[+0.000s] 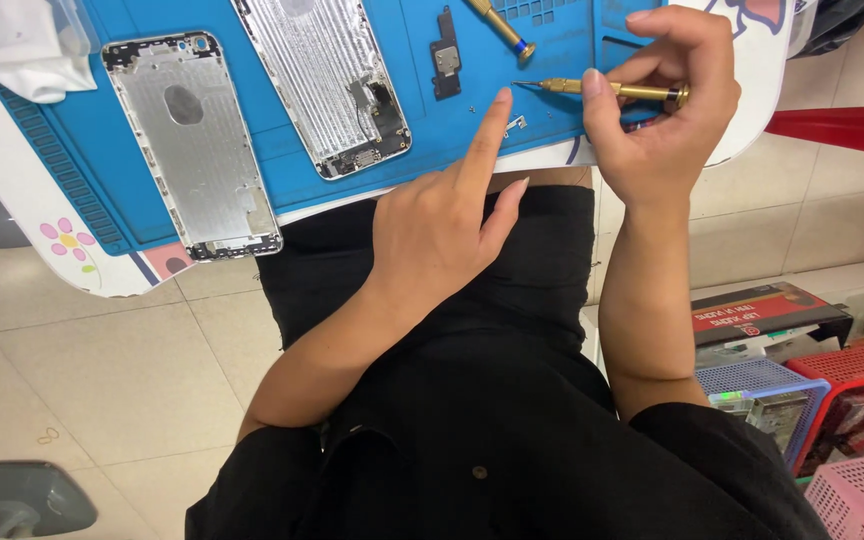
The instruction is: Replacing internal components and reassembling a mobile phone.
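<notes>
My right hand (pixel 660 110) grips a gold precision screwdriver (pixel 607 90) held level, its thin tip pointing left over the blue work mat (pixel 432 130). My left hand (pixel 447 215) holds nothing; its index finger is stretched out and its tip rests on the mat just below the screwdriver tip, beside a tiny metal part (pixel 516 123). Two phone shells lie on the mat: a silver rear housing (pixel 192 140) at the left and an opened phone body (pixel 327 85) with bare internals in the middle. A small dark bracket (pixel 445 55) lies between them and my hands.
A second gold screwdriver (pixel 500 25) with a blue collar lies at the mat's far edge. A white cloth (pixel 22 50) sits top left. The mat lies on a small white table (pixel 92 265) with flower prints. Red, blue and pink baskets (pixel 802 390) stand on the tiled floor at the right.
</notes>
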